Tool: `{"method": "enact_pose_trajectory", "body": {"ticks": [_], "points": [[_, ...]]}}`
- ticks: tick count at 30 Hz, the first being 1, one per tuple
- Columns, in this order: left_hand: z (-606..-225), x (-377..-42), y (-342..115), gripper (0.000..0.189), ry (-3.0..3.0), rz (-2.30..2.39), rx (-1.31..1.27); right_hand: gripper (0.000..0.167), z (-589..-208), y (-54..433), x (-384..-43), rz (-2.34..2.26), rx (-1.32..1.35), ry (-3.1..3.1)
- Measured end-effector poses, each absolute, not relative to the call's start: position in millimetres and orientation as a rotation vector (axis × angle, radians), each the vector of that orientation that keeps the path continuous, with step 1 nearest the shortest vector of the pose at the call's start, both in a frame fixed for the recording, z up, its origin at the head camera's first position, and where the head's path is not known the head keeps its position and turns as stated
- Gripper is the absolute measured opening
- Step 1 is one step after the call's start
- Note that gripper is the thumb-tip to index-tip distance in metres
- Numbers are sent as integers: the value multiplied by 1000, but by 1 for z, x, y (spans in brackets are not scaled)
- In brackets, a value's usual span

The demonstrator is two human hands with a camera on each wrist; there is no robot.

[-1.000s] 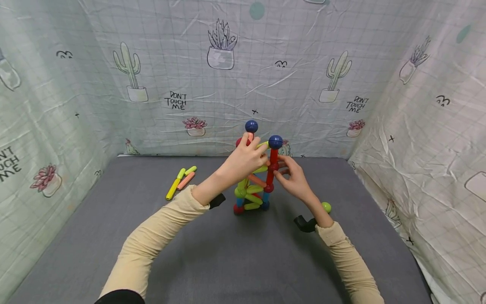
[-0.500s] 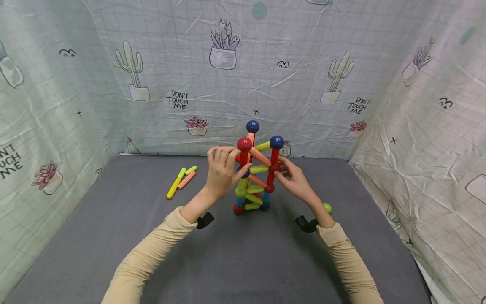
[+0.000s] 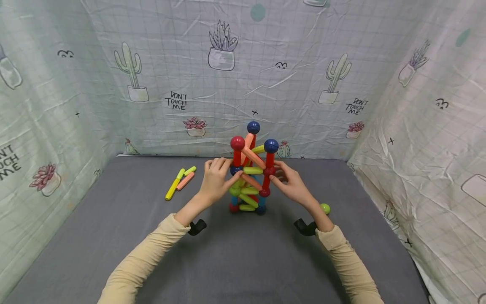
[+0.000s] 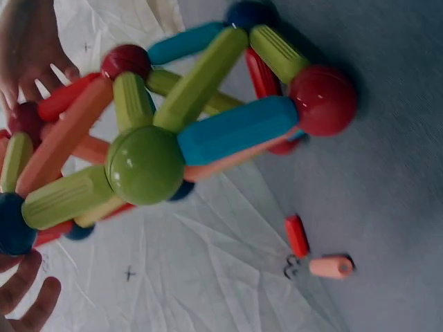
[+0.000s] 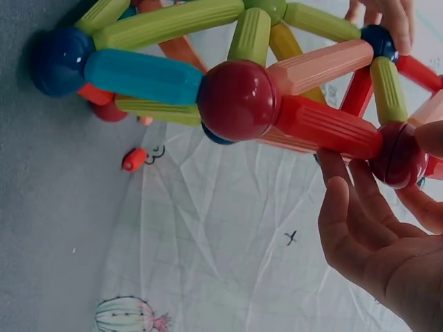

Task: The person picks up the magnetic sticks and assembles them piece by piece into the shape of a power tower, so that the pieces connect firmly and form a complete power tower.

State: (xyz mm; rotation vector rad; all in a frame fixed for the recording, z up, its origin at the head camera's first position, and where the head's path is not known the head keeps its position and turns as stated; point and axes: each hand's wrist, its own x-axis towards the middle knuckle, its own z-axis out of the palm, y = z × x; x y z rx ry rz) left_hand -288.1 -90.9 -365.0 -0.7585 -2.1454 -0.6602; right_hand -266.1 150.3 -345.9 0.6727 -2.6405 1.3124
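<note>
A tower of coloured toy building rods and balls (image 3: pixel 252 191) stands upright on the grey table. My left hand (image 3: pixel 215 179) is at its left side, thumb and fingers pinching a blue ball (image 3: pixel 236 171) at mid-height. Opposite, the fingers and thumb of my right hand (image 3: pixel 291 182) hold a red ball (image 5: pixel 400 155) between two upright red rods. Above the hands, the top carries a red ball (image 3: pixel 237 143) and two blue balls, the nearer blue ball (image 3: pixel 271 146) on the right. A green ball (image 4: pixel 145 164) and blue rods form the lower part.
Several loose rods lie left of the tower, among them a yellow rod (image 3: pixel 172 189) and a salmon rod (image 3: pixel 185 181). A loose green ball (image 3: pixel 325 208) sits beside my right wrist. Behind the tower lie a short red rod (image 4: pixel 296 236) and another salmon rod (image 4: pixel 331 267). Patterned cloth (image 3: pixel 243 84) surrounds the table.
My left hand has come down and left from the tower's top to the blue ball at mid-height. The tower has shifted slightly left, my right hand staying on its red ball.
</note>
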Motion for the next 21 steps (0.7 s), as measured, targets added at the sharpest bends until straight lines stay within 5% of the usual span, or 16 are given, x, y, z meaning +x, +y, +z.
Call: {"method": "enact_pose_trajectory", "body": {"ticks": [21], "points": [[-390,-294,-144,25,-2228,-507,-979,40,-321,135,-242,1340,690,-2614]]}}
